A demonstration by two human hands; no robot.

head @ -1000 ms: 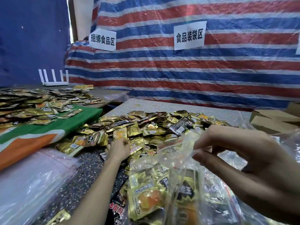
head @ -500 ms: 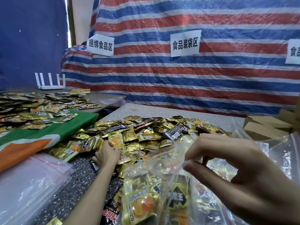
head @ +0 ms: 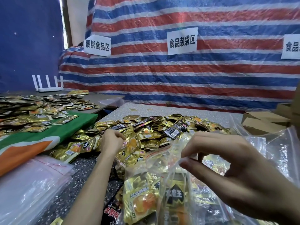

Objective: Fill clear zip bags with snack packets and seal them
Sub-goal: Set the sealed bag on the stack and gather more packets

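Note:
A clear zip bag point(head: 164, 174) with a red zip strip stands open in front of me, holding several gold snack packets point(head: 141, 203). My right hand point(head: 230, 168) pinches the bag's rim at its mouth and holds it up. My left hand point(head: 112, 140) is at the near edge of a big heap of gold and black snack packets point(head: 162, 127) on the speckled table point(head: 178, 109). Its fingers curl round a gold packet with an orange picture point(head: 132, 142), lifted slightly off the heap.
A stack of empty clear bags point(head: 32, 184) lies at the lower left. A green and orange sheet point(head: 40, 137) covers a second table with more packets point(head: 32, 109). Cardboard boxes point(head: 266, 119) and loose plastic point(head: 284, 151) sit at the right. A striped tarp point(head: 178, 75) closes the back.
My left hand has gone from reaching flat onto the heap to curling round a gold packet and lifting it. My right hand keeps holding the bag's mouth.

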